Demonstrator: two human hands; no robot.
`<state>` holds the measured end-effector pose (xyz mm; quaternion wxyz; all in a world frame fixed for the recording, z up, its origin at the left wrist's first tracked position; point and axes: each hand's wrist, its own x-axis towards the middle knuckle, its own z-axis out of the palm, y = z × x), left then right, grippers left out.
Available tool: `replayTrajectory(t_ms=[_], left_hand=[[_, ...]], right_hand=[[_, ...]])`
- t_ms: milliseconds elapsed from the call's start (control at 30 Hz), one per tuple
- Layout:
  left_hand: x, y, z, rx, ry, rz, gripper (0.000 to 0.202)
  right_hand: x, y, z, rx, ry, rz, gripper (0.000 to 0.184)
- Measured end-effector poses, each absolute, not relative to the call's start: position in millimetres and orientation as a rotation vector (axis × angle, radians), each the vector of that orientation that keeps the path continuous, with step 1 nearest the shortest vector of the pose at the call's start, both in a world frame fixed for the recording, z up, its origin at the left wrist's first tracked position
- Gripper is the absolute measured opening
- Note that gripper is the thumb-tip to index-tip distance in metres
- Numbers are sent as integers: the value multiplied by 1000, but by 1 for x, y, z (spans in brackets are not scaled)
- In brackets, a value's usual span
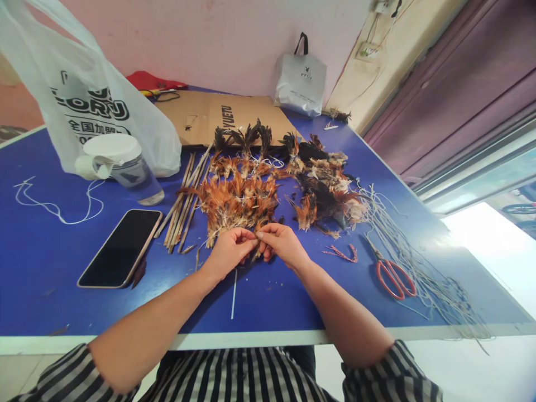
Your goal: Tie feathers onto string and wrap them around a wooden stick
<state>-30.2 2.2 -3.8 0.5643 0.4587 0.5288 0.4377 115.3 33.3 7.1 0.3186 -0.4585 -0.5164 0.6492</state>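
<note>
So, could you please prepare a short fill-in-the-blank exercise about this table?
1. The left hand and right hand meet by brown ____.
2. The phone lies to the ____ of the sticks.
3. The cup has a ____ lid.
4. The red-handled ____ lie by strings.

Missing words: feathers; left; white; scissors.

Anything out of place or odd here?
Slightly: loose grey strings at right trail untidily past the white near edge of the blue table, and a dark brown scrap lies against the black rectangular phone, away from the orange-brown feather bundles.
</note>
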Motion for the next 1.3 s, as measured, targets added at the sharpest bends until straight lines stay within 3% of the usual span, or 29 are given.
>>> replayTrajectory(t_ms=[433,900,1300], left_hand=[[-32,0,-5,1137,1266,923,25],[-30,3,-11,1160,1219,1059,22],[-34,6,-3,968,1032,998,24]], right_hand=[[118,35,6,-1142,-1448,1658,23],[129,42,10,-1127,-1305,1917,31],[134,45,10,-1145,-1272,1949,22]])
